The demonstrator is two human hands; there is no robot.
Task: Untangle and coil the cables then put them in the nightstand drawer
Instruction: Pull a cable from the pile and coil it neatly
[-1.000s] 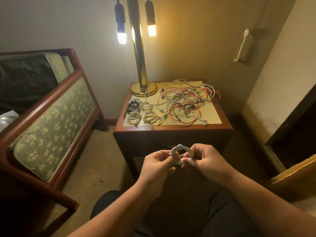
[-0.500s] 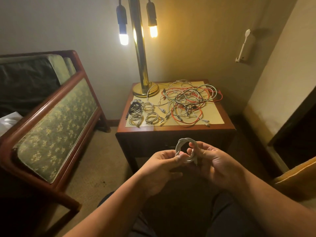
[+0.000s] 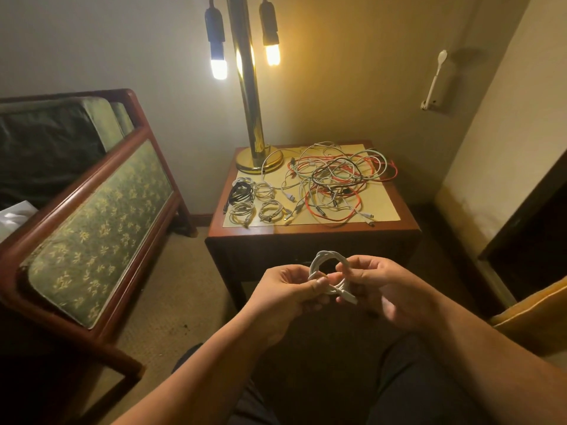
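Between both hands (image 3: 285,289) (image 3: 379,286), white coil (image 3: 323,255) stands upright, plug (image 3: 350,298) pointing lower-right.

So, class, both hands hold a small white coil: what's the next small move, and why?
Probably the right hand tucks the loose plug end through the white coil: that end sticks out free while the left hand pinches the loops.

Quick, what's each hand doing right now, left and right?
Left hand: closed, pinching the white cable coil between thumb and fingers.
Right hand: closed on the same coil, fingers curled round its right side.
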